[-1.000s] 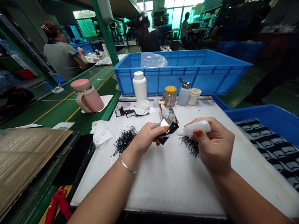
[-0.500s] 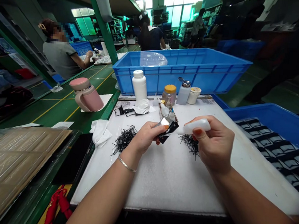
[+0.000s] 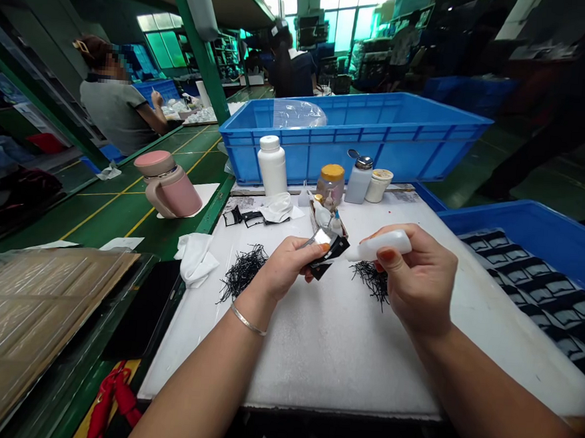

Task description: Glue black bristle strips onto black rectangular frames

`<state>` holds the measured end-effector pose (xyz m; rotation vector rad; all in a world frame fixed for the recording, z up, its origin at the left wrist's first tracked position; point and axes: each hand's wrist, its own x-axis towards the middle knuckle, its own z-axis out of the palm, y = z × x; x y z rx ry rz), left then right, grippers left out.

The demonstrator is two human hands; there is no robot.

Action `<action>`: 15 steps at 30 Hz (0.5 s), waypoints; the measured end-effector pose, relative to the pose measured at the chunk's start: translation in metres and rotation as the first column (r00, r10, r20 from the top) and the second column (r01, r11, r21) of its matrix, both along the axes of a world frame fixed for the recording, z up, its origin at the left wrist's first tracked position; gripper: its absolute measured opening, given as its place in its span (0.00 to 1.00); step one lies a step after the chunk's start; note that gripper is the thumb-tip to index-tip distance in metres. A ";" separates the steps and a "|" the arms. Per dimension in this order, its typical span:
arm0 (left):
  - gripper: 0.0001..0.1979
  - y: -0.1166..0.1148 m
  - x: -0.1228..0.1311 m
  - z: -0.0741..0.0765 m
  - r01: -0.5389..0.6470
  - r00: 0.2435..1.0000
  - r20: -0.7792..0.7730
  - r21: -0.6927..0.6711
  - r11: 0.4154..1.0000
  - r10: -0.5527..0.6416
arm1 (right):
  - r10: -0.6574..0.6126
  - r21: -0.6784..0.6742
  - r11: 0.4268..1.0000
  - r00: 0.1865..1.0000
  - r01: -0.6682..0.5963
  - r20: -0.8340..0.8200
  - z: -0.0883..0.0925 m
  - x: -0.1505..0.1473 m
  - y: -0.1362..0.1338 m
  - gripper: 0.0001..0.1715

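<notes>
My left hand (image 3: 292,266) is closed on a small black plastic part (image 3: 334,250) with a shiny, light-coloured face, held above the white work board (image 3: 323,354). In my right hand (image 3: 419,274) is a white squeeze bottle (image 3: 385,246), gripped between thumb and fingers and tilted so that its narrow tip points left at the black part. Whether the tip touches the part I cannot tell. One pile of thin black strips (image 3: 243,271) lies left of my left hand, and another pile of black strips (image 3: 372,282) is partly hidden behind my right hand.
Behind the board stands a large blue crate (image 3: 348,143). Before it are a white bottle (image 3: 272,166), a yellow-lidded jar (image 3: 331,180) and a pump dispenser (image 3: 358,181). Another blue bin (image 3: 547,227) with rows of black parts is at right; a pink jug (image 3: 169,187) at left.
Both hands hold nearly the same pose, bottle tip still at the black part. In the background, the seated person at left has raised a hand.
</notes>
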<state>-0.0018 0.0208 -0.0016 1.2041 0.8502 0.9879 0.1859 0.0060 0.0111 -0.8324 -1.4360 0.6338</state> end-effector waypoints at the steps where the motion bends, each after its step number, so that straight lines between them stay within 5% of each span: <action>1: 0.18 0.000 0.000 0.000 -0.001 1.000 0.000 -0.001 1.000 0.001 | 0.002 -0.003 1.000 1.000 -0.002 -0.004 0.000 0.000 0.000 0.14; 15: 0.18 -0.001 -0.001 0.002 -0.004 1.000 -0.016 -0.005 1.000 0.004 | 0.029 -0.029 0.999 0.990 -0.033 -0.136 -0.004 0.004 0.008 0.17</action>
